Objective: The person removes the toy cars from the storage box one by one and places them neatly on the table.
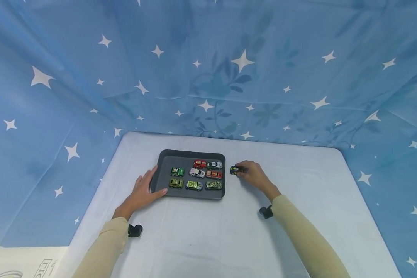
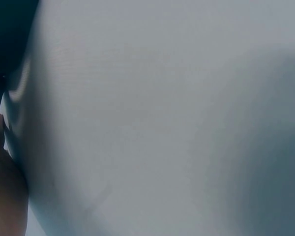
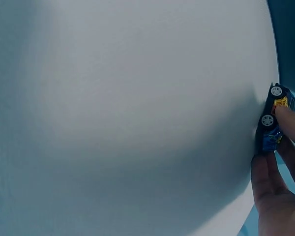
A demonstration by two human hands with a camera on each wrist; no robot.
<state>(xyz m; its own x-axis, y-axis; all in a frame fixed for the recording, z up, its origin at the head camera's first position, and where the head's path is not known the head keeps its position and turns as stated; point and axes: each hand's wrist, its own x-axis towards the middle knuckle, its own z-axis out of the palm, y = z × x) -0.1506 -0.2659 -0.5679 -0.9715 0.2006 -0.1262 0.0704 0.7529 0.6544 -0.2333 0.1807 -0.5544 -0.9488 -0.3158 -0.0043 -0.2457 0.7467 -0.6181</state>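
Observation:
A dark grey tray (image 1: 165,164) holds several toy cars, among them a red car (image 1: 199,164), a white car (image 1: 197,173) and a green car (image 1: 177,171). My left hand (image 1: 141,194) rests at the tray's front left corner, fingers spread along the left side and thumb on the front rim. Just right of the tray, my right hand (image 1: 255,175) pinches a dark blue and yellow toy car (image 1: 234,170). In the right wrist view that toy car (image 3: 271,120) shows its wheels sideways, with the thumb on its side. Only part of the left hand (image 2: 7,191) appears in the left wrist view.
The tray stands on a table with a white cover (image 1: 194,231). Blue curtains (image 1: 180,77) with white stars hang behind and at both sides. A printed pale sheet (image 1: 21,262) lies at the lower left. Each wrist carries a small black device (image 1: 135,231).

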